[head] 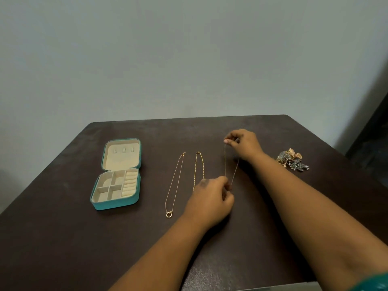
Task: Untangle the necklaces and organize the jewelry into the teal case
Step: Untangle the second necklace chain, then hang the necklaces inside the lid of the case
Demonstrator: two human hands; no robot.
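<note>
1. Necklaces are the story: three gold chains run near-to-far across the dark counter (252, 238), side by side and apart from one another.
2. Leftmost is the thin chain with a ring pendant (169, 214), lying flat, pendant at its near end.
3. Middle one, the chunkier gold chain (199, 164), lies flat too, its near end hidden behind the left hand (210, 201).
4. Third, the fine chain (225, 160), is stretched between both hands.
5. Right hand (243, 143), farther out, has its grip pinched on that chain's far end, thumb against fingertip.
6. Left hand's grip is clenched around the near end of the same chain.
7. Teal case (116, 203) sits open well to the left, lid laid back on the far side, cream lining showing; the lid has three small tabs, and the base has square compartments with ring rolls along its right.
8. At far right, a heap of mixed jewelry (292, 160), gold and dark stone pieces.
9. No brand or readable writing shows on anything.
</note>
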